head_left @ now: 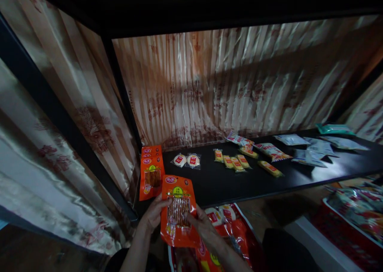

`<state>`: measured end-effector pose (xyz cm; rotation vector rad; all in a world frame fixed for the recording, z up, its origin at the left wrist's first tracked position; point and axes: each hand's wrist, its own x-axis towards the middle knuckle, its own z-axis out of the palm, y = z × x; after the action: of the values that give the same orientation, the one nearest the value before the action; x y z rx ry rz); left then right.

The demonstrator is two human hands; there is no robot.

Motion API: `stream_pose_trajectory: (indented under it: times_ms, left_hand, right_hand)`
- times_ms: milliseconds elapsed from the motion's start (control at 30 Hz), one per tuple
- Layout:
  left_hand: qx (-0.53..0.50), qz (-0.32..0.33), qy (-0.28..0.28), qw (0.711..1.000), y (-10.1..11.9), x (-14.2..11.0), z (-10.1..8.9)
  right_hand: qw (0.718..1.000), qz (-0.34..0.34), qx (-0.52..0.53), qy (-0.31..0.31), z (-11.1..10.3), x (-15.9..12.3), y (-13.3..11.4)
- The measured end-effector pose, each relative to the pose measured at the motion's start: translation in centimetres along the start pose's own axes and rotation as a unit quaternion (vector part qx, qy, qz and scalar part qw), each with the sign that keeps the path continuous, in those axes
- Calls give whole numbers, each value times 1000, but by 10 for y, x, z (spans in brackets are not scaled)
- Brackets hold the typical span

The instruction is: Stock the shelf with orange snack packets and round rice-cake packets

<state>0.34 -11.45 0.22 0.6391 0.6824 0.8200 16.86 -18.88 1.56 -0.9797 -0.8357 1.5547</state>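
Between my two hands is an orange snack packet [178,234] with a clear window showing brown strips. My left hand [153,214] grips its left edge, thumb over the front. My right hand [204,226] closes on its right edge, with fingers partly hidden behind. Just beyond, a row of overlapping orange packets [152,166] lies on the left end of the black shelf [185,184]. Below my hands stands a box [247,220] with more orange packets [239,236] and round white wrapped crackers [229,213].
On the shelf lie two round wrapped crackers [193,160], several yellow wrapped snacks [237,164], red-and-white bags [272,151], silvery packets [309,156] and a green pack [335,129]. A black post [119,80] rises at left before patterned curtains [197,84]. A red box [338,228] sits lower right.
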Motion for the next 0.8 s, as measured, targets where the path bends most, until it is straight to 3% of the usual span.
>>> stream_pose_trajectory:
  times_ms: [133,267,567,800]
  left_hand:
    - [-1,20,36,999,19,3,2]
    - [13,51,85,995,27,8,-2]
    - [80,112,101,985,36,16,-13]
    - [115,175,205,956,37,28,-24]
  right_hand:
    - [999,-12,23,-21,10,15,-6]
    - [1000,3,14,-1,14,31,0]
    - [997,-9,-48,63,18,60,20]
    - [995,-44,-76,50,21,86,22]
